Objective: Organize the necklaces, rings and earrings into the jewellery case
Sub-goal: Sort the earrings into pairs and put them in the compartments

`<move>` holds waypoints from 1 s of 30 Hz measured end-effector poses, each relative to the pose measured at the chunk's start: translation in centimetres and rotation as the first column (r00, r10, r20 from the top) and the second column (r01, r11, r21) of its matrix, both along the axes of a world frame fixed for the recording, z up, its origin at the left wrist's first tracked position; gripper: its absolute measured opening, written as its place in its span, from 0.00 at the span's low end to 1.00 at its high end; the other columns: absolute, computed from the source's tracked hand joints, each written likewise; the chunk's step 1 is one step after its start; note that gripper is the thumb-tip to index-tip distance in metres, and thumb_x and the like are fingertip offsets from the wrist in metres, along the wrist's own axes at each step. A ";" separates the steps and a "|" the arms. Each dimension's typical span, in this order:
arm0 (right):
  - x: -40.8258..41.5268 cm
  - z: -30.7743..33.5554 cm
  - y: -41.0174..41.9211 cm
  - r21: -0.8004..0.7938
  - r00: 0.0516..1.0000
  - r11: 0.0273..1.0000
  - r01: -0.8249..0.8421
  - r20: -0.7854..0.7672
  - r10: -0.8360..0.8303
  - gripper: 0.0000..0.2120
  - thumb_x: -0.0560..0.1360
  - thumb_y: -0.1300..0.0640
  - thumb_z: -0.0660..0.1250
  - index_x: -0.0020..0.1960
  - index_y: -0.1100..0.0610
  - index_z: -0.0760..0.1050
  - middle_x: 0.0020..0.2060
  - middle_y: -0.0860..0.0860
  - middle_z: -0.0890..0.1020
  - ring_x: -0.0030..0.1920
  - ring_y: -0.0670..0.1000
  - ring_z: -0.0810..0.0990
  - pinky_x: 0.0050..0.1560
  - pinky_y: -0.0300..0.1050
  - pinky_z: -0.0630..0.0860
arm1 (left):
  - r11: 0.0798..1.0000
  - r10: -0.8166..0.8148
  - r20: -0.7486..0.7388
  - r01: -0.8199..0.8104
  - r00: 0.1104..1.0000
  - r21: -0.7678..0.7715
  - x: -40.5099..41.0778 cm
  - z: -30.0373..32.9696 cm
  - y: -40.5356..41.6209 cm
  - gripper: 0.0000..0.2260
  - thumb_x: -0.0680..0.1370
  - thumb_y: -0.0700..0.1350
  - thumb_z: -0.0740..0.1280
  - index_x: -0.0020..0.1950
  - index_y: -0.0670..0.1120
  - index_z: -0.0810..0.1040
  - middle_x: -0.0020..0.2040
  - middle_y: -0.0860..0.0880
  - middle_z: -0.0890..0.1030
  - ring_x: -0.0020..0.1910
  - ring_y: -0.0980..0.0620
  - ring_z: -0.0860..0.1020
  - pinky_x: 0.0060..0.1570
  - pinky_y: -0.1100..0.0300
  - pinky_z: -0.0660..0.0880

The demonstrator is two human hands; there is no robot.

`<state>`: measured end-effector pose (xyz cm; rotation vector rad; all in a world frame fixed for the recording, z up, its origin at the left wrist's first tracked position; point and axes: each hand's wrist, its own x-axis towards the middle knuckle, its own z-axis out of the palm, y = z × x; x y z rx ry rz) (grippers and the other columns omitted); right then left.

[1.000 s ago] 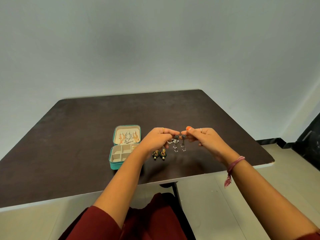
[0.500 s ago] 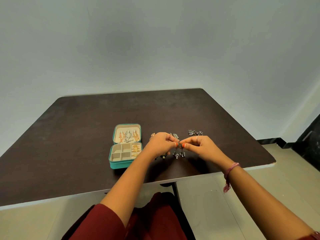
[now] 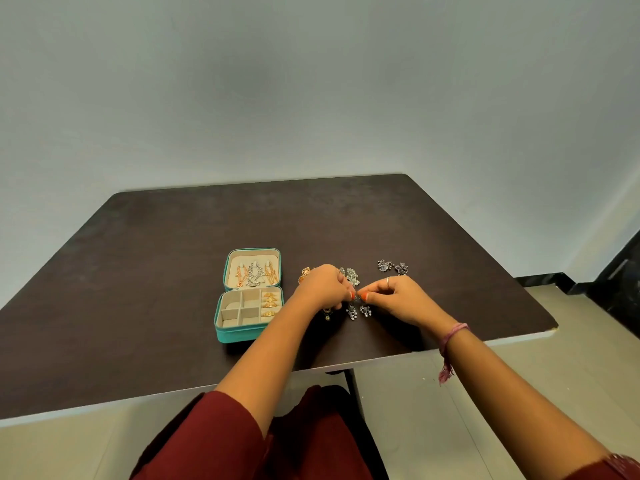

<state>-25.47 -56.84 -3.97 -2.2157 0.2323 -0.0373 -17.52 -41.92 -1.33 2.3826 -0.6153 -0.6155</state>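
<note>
A teal jewellery case [image 3: 224, 336] lies open on the dark table [image 3: 138, 271], with necklaces hung in its lid and gold rings [image 3: 270, 303] in the right-hand compartments. My left hand [image 3: 323, 287] and my right hand [image 3: 394, 299] meet fingertip to fingertip just above the table, right of the case. Together they pinch a pair of silver dangling earrings [image 3: 358, 310], whose drops hang below the fingers. More silver earrings [image 3: 351, 276] lie behind my hands, and gold pieces [image 3: 304, 274] show behind my left hand. A dark earring [image 3: 326, 312] peeks out under my left hand.
Another silver earring pair [image 3: 393, 267] lies on the table further right. The table's near edge [image 3: 450, 348] runs close under my wrists, with tiled floor [image 3: 519, 393] beyond on the right. A plain wall stands behind the table.
Both hands have dropped from a raised position down towards the table with the silver earrings, and drawn closer together. The earrings behind them have come into view.
</note>
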 end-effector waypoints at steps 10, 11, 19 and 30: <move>0.1 0.7 -2.0 -0.012 1.000 1.000 -0.012 0.012 0.012 0.09 0.77 0.60 0.66 0.54 0.54 0.81 0.43 0.45 0.82 0.43 0.39 0.79 0.46 0.30 0.73 | 0.997 -0.020 0.051 0.016 0.999 0.079 1.0 1.3 -0.9 0.06 0.77 0.41 0.65 0.48 0.47 0.82 0.27 0.50 0.76 0.29 0.55 0.72 0.32 0.64 0.68; 0.1 0.8 -2.6 -0.012 0.999 1.000 0.017 0.045 -0.016 0.09 0.76 0.61 0.66 0.54 0.55 0.81 0.44 0.45 0.82 0.44 0.39 0.79 0.45 0.28 0.72 | 0.999 0.003 0.062 -0.005 0.998 0.043 1.2 1.5 -1.0 0.06 0.77 0.41 0.65 0.47 0.47 0.82 0.25 0.51 0.76 0.28 0.56 0.72 0.29 0.65 0.67; 0.9 0.7 -7.5 0.158 0.914 0.936 0.316 0.215 -0.345 0.08 0.75 0.63 0.66 0.48 0.53 0.81 0.41 0.50 0.83 0.40 0.48 0.79 0.47 0.40 0.74 | 0.981 0.073 0.128 -0.048 0.989 -0.187 2.6 2.5 -3.8 0.09 0.75 0.37 0.64 0.47 0.46 0.82 0.32 0.52 0.79 0.32 0.60 0.75 0.41 0.65 0.74; 1.7 -1.0 -8.4 -0.086 0.953 0.965 0.249 0.197 -0.228 0.07 0.76 0.54 0.68 0.54 0.50 0.80 0.47 0.45 0.81 0.46 0.45 0.79 0.44 0.32 0.70 | 0.974 -0.221 0.416 0.180 0.882 0.137 3.3 0.5 -7.7 0.12 0.77 0.39 0.63 0.55 0.50 0.81 0.55 0.48 0.82 0.56 0.47 0.77 0.55 0.52 0.76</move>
